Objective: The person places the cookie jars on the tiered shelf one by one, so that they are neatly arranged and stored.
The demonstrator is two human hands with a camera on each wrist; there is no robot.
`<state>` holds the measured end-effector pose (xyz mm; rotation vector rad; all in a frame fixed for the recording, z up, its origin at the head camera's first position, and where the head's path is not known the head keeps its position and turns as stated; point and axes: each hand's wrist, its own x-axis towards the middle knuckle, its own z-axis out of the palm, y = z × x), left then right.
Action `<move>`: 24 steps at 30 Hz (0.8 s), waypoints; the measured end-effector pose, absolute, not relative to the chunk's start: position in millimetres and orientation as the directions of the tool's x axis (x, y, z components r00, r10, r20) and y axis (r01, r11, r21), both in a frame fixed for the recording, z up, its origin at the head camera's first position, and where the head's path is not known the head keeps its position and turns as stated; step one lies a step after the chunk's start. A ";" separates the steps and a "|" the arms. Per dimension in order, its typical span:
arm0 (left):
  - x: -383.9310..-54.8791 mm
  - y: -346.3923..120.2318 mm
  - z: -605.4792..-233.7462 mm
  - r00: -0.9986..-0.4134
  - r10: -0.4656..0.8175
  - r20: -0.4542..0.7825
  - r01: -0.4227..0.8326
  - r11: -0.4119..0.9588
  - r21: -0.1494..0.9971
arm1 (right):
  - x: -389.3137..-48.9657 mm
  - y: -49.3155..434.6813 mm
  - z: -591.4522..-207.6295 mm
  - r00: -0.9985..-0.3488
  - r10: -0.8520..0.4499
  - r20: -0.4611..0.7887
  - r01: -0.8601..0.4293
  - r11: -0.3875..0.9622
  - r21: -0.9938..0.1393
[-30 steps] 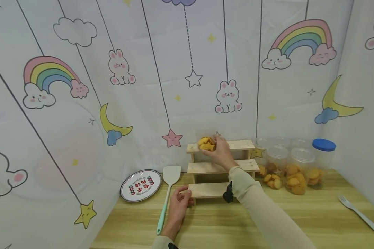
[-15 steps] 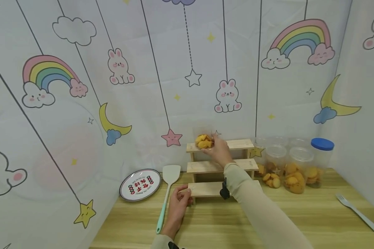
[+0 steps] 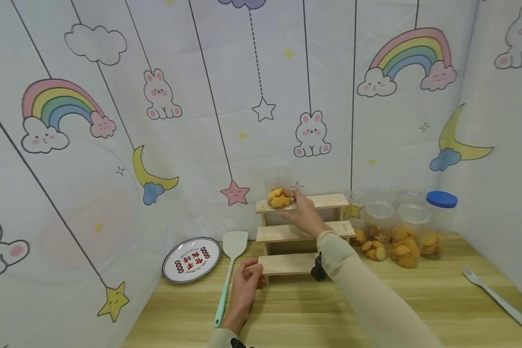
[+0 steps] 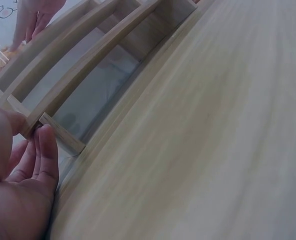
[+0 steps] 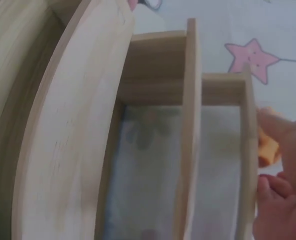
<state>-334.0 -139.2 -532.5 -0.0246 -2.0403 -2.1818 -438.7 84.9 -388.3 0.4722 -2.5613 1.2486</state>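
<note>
A three-step wooden display stand (image 3: 287,265) stands on the table, its tiers rising toward the wall. My left hand (image 3: 244,285) grips the left end of its lowest step; the left wrist view shows the thumb above the board and fingers (image 4: 47,145) below. On the left end of the top step is a clear plastic jar (image 3: 279,197) with orange-yellow biscuits in its lower part. My right hand (image 3: 306,212) is at the jar's right side, fingers extended close against it and thumb lower in front. In the right wrist view, the biscuits (image 5: 268,147) show between thumb and fingers.
Several clear jars of biscuits (image 3: 406,241) cluster right of the stand, one with a blue lid (image 3: 442,199). A fork (image 3: 498,297) lies at the far right. Left of the stand lie a spatula (image 3: 229,270) with a mint handle and a patterned plate (image 3: 191,260).
The jar has shifted left along the top step and now sits upright near its end. My right thumb and fingers have loosened slightly from it. The left hand keeps its hold.
</note>
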 end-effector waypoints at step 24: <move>-338.8 -139.6 -538.7 -0.989 -0.102 0.110 0.114 -0.035 0.993 | -325.9 258.8 -460.4 -0.769 0.095 0.633 -0.500 0.528 -0.687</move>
